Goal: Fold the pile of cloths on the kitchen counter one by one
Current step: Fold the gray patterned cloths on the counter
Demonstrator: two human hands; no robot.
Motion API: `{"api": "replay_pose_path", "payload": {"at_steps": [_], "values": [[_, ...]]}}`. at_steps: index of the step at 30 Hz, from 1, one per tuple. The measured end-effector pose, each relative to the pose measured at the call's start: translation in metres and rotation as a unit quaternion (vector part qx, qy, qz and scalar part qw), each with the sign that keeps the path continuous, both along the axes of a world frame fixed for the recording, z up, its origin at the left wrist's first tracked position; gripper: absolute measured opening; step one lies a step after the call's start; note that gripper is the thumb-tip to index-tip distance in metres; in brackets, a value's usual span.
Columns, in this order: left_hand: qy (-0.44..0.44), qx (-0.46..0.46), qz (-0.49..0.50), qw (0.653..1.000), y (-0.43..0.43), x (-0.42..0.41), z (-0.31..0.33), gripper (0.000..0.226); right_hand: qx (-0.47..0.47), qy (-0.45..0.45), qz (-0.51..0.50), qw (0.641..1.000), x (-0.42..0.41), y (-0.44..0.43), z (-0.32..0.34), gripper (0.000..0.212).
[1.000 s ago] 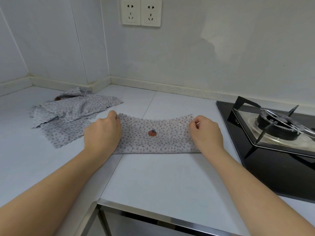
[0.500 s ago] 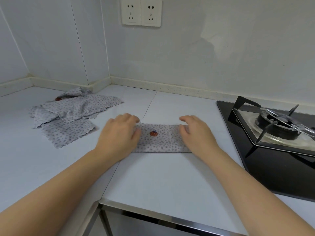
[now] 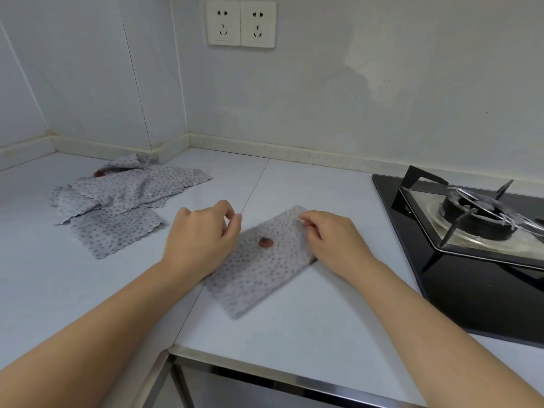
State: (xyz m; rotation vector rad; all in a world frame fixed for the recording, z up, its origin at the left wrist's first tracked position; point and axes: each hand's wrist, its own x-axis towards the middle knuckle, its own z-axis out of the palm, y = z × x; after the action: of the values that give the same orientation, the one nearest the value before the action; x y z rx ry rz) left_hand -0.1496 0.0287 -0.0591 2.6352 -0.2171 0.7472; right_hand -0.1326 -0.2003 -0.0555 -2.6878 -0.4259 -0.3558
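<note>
Diagonally on the white kitchen counter (image 3: 297,325) lies a grey dotted cloth (image 3: 262,278), folded into a narrow strip that runs from the near left to the far right. Its outline is blurred, and a small red mark (image 3: 265,242) shows on top. The right hand (image 3: 332,242) sits at the strip's far right end, its fingers curled and pinching the cloth there. The left hand (image 3: 203,242) covers the strip's left edge with fingers bent; whether it grips the fabric or only rests on it cannot be told. To the far left, well apart from the strip, the pile of cloths (image 3: 123,195) in the same dotted fabric lies loose and rumpled near the corner of the wall. A black gas hob (image 3: 471,290) is set into the counter on the right, and a double wall socket (image 3: 241,23) sits high on the far wall.
</note>
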Motion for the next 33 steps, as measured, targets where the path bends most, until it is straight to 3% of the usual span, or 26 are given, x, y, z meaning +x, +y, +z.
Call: {"api": "replay_pose_path", "payload": {"at_steps": [2, 5, 11, 17, 23, 29, 33], "values": [[-0.028, -0.018, -0.02, 0.999, 0.002, -0.001, -0.002, 0.017, -0.005, 0.006, 0.0, 1.0, 0.004, -0.003, -0.004, 0.045], [-0.037, -0.026, -0.094, 0.995, 0.005, 0.002, -0.005, 0.016, 0.077, -0.021, 0.018, 0.997, 0.003, -0.004, -0.001, 0.04], [0.084, 0.057, -0.232, 0.967, 0.009, 0.009, -0.015, 0.041, 0.018, 0.062, 0.039, 0.997, 0.005, -0.005, -0.008, 0.056], [0.019, 0.052, -0.222, 0.973, 0.003, 0.011, -0.017, 0.01, 0.021, 0.059, 0.074, 0.995, 0.0, -0.006, -0.002, 0.074], [0.04, -0.032, -0.154, 0.987, 0.004, 0.006, -0.014, 0.006, 0.008, 0.109, 0.141, 0.984, -0.006, -0.006, -0.001, 0.074], [0.118, -0.12, -0.248, 0.954, 0.005, -0.006, -0.003, 0.035, 0.034, 0.075, 0.114, 0.99, 0.001, -0.006, -0.006, 0.055], [0.073, -0.126, -0.205, 0.968, 0.006, 0.0, -0.007, 0.017, 0.035, 0.059, 0.116, 0.991, 0.001, -0.006, -0.005, 0.046]]}}
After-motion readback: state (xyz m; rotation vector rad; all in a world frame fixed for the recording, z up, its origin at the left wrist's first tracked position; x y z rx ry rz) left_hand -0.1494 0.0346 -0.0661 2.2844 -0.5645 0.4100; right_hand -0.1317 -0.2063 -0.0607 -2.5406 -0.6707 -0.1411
